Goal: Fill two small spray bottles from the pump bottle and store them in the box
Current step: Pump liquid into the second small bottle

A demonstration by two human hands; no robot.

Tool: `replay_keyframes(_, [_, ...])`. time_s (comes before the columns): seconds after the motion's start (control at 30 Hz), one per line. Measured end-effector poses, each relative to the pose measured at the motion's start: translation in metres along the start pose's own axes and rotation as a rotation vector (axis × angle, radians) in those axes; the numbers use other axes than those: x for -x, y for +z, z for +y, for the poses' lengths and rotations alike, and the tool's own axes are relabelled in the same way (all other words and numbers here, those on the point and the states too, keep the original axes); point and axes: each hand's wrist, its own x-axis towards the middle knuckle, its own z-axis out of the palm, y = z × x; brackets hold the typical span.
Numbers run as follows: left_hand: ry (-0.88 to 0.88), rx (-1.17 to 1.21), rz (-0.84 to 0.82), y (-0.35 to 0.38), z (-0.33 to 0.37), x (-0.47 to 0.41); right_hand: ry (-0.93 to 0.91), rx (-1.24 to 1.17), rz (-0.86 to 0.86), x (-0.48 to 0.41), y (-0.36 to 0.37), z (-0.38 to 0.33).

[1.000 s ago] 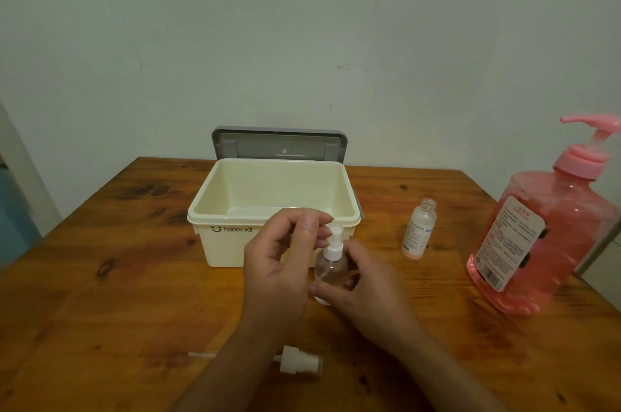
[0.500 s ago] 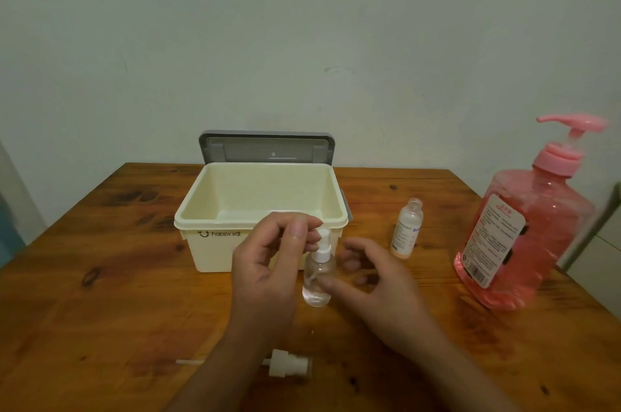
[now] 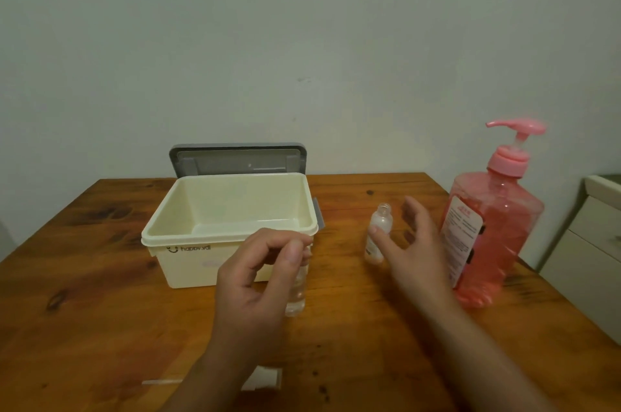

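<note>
A clear spray bottle (image 3: 297,290) with its white sprayer on hangs in front of the cream box (image 3: 188,263); my left hand (image 3: 258,290) pinches its top. The box stands open and looks empty, its grey lid (image 3: 237,159) leaning behind it. A second small bottle (image 3: 378,233), uncapped and labelled, stands to the right of the box. My right hand (image 3: 413,247) is spread open beside that bottle, its thumb touching or nearly touching it. The large pink pump bottle (image 3: 494,226) stands at the right. A loose white sprayer head (image 3: 265,378) with its tube lies near the front edge.
Everything sits on a wooden table (image 3: 84,327) against a pale wall. A cream cabinet (image 3: 591,250) stands past the table's right edge, close to the pump bottle.
My right hand let go of the capped spray bottle and moved right to the uncapped bottle. My left hand kept its hold on the sprayer top.
</note>
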Motion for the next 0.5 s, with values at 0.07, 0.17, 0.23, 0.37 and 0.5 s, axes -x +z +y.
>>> replay_keyframes(0.07, [-0.011,0.015,-0.016,0.005,0.005,-0.002,0.012,0.042,-0.039,-0.006,0.004,0.002])
replay_keyframes(0.17, [-0.043,0.021,-0.079,0.013,0.014,-0.004,0.041,0.035,-0.095,-0.012,0.008,0.003])
replay_keyframes(0.23, [-0.067,0.001,-0.127,0.020,0.019,-0.005,0.053,0.038,-0.107,-0.013,0.010,0.004])
replay_keyframes(0.37, [-0.141,-0.028,-0.181,0.033,0.021,-0.002,0.010,0.005,-0.085,-0.013,0.009,0.005])
replay_keyframes(0.5, [-0.286,-0.053,-0.170,0.048,0.017,0.001,0.000,-0.140,-0.049,-0.007,0.000,-0.005])
